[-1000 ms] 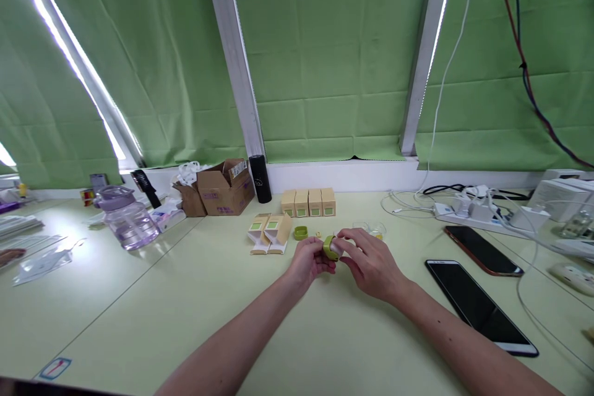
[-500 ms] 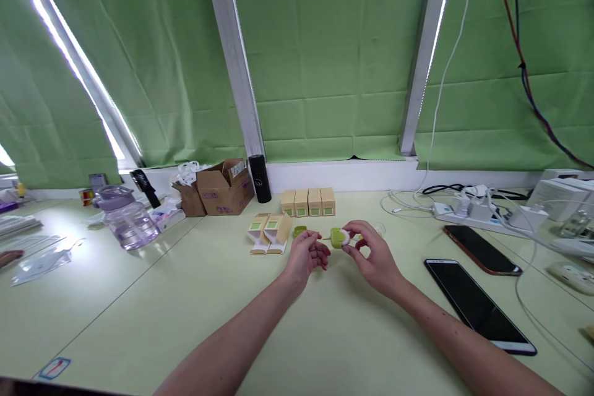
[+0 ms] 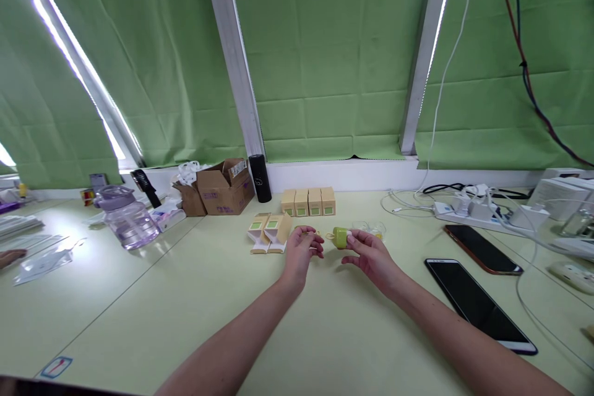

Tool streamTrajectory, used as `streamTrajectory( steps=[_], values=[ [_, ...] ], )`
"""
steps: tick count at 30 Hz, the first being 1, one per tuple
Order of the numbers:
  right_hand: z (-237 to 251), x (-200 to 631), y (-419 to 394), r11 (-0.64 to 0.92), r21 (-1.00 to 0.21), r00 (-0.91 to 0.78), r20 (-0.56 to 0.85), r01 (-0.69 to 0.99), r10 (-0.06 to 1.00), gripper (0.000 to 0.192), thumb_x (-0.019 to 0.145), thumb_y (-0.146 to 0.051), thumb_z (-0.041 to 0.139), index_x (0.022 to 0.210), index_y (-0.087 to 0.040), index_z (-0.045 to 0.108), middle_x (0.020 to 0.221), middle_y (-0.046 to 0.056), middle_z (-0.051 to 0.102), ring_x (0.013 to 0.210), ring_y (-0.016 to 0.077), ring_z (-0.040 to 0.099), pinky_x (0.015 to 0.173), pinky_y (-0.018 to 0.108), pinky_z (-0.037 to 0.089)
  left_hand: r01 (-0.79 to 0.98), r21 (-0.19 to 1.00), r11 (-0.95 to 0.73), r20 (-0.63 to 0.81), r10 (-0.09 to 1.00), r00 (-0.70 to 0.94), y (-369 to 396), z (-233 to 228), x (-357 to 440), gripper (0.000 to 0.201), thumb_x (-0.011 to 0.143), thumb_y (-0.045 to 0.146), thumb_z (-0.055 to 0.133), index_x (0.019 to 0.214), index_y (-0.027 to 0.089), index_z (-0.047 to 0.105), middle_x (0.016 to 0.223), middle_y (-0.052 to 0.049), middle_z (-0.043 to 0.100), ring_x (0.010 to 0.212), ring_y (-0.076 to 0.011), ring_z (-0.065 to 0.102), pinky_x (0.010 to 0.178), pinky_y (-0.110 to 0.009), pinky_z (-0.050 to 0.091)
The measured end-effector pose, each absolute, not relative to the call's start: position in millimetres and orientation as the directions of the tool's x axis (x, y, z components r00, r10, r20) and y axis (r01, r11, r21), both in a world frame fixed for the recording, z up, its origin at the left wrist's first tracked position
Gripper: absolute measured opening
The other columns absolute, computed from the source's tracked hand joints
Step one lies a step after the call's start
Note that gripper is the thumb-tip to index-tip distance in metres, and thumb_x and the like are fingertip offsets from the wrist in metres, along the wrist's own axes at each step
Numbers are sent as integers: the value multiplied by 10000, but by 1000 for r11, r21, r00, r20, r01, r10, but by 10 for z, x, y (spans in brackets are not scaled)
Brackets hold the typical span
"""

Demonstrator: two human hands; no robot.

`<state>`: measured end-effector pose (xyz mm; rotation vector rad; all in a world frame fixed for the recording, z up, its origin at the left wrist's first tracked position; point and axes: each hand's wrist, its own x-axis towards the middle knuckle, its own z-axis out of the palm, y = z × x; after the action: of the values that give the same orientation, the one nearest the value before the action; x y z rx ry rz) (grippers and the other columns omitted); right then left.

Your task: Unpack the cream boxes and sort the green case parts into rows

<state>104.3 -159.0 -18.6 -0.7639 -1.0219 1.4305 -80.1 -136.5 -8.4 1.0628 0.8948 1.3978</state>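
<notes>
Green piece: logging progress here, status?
Right hand pinching green piece. Left hand apart from it, hold unclear. Two open boxes beside left hand.

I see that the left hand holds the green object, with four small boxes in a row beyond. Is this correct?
Not quite: in the head view the right hand holds the green object. The four small boxes do stand in a row beyond.
</notes>
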Motion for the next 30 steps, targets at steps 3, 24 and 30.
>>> streamTrajectory(
  steps=[3,24,30],
  values=[
    [-177,1044,-1587,64,-909,-81,106,-411,991,435,732,-482,878,993,-193,682,1092,91,689,1012,257,668,746,387,626,-261,952,-158,166,986,10,-1378,-68,-794,276,794,370,720,937,181,578,757,-44,672,617,-145,596,550,-280,519],
    [-236,1005,-1660,568,-734,-47,596,371,801,301,938,-326,636,1227,-257,593,1217,87,678,1038,242,683,803,396,626,-63,925,-374,379,899,220,-1487,-158,-695,449,912,440,693,1268,186,592,1155,-138,637,1076,-257,641,715,-342,643],
    [-294,1051,-1643,671,-506,-167,718,543,676,296,1009,-267,523,1304,-263,555,1338,117,615,1146,255,658,822,390,628,-70,918,-389,393,876,280,-1507,-147,-684,389,945,412,658,1240,162,622,1167,-150,672,1030,-247,679,798,-401,654]
  ],
)
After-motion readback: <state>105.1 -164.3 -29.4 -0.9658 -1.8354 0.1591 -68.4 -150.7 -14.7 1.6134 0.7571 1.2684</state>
